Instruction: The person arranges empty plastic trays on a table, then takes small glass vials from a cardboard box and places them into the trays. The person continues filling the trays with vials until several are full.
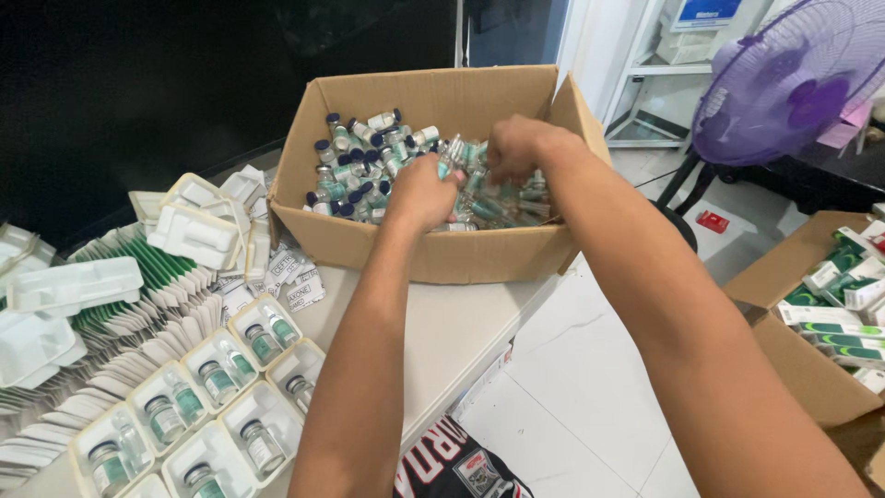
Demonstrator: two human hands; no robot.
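Both hands reach into the cardboard box [433, 249] on the bench [442, 332]. The left hand [422, 192] is curled among small glass vials [355, 157], and the right hand [518, 148] is curled beside it; whether either grips one I cannot tell. White trays [221, 387] with vials lie near the left forearm.

White plastic trays [194, 231] w/ vials sat on the table [442, 323]. A purple fan [784, 83] stood right, near a 2nd box of cartons [830, 304].

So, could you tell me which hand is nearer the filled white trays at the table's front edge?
Left. The left hand is in the cardboard box, closer to the trays; the right hand is farther back and right.
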